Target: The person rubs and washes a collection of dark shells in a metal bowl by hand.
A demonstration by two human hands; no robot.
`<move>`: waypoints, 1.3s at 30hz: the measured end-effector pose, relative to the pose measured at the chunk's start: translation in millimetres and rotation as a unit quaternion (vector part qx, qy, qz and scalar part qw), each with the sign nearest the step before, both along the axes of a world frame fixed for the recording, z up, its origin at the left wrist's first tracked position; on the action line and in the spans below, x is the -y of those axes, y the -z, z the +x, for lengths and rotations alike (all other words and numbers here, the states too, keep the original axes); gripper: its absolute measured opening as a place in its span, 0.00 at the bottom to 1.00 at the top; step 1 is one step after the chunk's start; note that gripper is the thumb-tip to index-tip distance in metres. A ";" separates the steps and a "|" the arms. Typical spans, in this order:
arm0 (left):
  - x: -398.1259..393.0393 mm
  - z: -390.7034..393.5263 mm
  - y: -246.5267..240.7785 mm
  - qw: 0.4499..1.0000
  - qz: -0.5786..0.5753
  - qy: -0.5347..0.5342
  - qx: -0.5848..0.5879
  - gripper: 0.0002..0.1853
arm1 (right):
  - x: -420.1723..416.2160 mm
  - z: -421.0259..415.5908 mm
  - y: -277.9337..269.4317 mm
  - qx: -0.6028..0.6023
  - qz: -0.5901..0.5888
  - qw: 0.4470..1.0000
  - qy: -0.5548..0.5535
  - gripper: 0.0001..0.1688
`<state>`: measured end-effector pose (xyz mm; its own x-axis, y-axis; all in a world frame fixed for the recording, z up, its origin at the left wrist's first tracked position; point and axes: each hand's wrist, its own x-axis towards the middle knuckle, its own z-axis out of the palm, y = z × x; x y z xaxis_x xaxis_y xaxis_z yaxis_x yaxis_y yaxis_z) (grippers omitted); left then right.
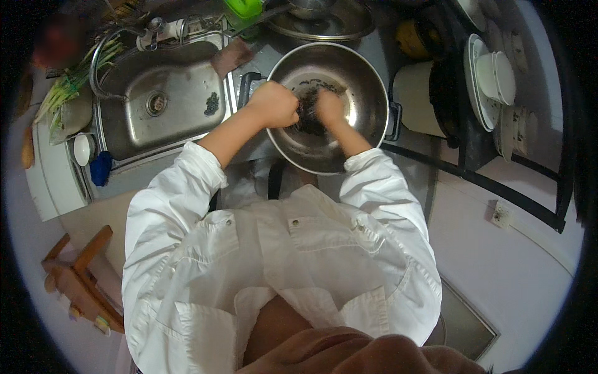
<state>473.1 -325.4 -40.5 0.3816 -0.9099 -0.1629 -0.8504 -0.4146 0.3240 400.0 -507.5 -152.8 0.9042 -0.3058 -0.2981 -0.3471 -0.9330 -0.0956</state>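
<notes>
A large round stainless steel pot (pixel 366 79) with two black side handles stands on the counter before me. Dark wet pieces (pixel 310 117) lie in a little liquid at its bottom. My left hand (pixel 275 105) is over the pot's left part, its fingers curled at the dark matter. Inside the pot, my right hand (pixel 330 108) is lowered among the same dark pieces, its fingers bent and partly hidden. Whether either hand grips any of it cannot be made out.
Left of the pot is a steel sink (pixel 177 112) with a curved faucet (pixel 96 65) and a brown cloth (pixel 231 57) on its edge. Green onions (pixel 65 89) and a white bowl (pixel 84 149) lie farther left. A rack with white dishes (pixel 483 79) stands at the right.
</notes>
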 end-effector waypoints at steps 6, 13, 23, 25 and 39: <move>-2.8 1.7 -0.2 1.000 0.007 -0.003 -0.002 0.14 | -14.0 -14.6 -18.3 0.072 -0.008 0.973 -0.220 0.08; 0.3 0.3 -3.7 1.000 0.023 0.000 -0.004 0.13 | 20.0 -9.1 -6.6 0.018 -0.055 0.996 -0.073 0.06; -2.5 -0.6 2.9 1.000 -0.021 0.001 0.008 0.13 | 47.2 -5.7 -26.1 0.054 -0.102 0.988 -0.100 0.08; -0.9 -1.1 3.5 1.000 -0.011 -0.003 0.007 0.13 | 39.4 -2.5 -25.3 -0.038 -0.096 0.993 -0.060 0.08; 0.6 -1.0 -3.0 1.000 -0.001 -0.001 0.017 0.13 | 17.6 -12.0 -19.5 0.011 -0.039 0.995 -0.096 0.07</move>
<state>472.1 -325.9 -37.5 0.3889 -0.9092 -0.1486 -0.8601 -0.4161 0.2951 388.0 -525.1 -133.3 0.9542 -0.1480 -0.2601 -0.1602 -0.9867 -0.0266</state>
